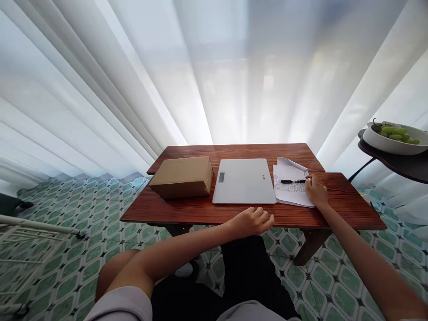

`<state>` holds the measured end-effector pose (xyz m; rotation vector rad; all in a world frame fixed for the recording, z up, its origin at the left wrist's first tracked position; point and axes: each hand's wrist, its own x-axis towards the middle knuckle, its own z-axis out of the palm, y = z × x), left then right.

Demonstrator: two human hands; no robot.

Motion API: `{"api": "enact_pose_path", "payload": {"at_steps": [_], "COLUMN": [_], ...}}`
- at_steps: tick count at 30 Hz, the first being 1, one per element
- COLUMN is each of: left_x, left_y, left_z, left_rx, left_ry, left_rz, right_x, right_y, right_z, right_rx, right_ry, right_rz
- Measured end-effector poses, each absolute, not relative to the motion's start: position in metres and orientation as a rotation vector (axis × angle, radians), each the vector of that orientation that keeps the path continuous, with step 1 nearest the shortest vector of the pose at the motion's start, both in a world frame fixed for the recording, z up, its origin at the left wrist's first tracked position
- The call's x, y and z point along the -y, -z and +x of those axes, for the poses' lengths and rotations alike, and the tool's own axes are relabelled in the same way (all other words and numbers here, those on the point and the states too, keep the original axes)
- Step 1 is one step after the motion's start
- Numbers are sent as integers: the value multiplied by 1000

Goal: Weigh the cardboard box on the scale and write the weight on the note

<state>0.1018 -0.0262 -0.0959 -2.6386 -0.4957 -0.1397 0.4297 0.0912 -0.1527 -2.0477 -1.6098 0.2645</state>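
Black pen (293,181) — touching right hand (316,192).

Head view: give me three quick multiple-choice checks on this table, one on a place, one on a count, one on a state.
1. Where does the cardboard box lie on the table?
A. left of the grey scale
B. on the scale
C. right of the paper

2. How many pens lie on the paper?
A. none
B. one
C. three

3. What is on the scale?
A. the box
B. the paper
C. nothing

Key: 1 A, the box sits beside the scale's left edge. 2 B, one black pen lies across the sheet, by the right hand. 3 C, its top is bare; the left hand rests at the table's near edge, off it.
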Motion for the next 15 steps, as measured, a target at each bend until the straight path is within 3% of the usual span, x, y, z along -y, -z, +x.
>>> {"api": "enact_pose_path", "payload": {"at_steps": [15], "left_x": [43], "left_y": [82], "left_z": [3], "left_rx": [1090], "left_ry": [52], "left_rz": [-2589], "right_x": [-90], "right_y": [142], "right_z": [427], "right_rx": [1651], "right_ry": [-224], "right_rz": [-2109]}}
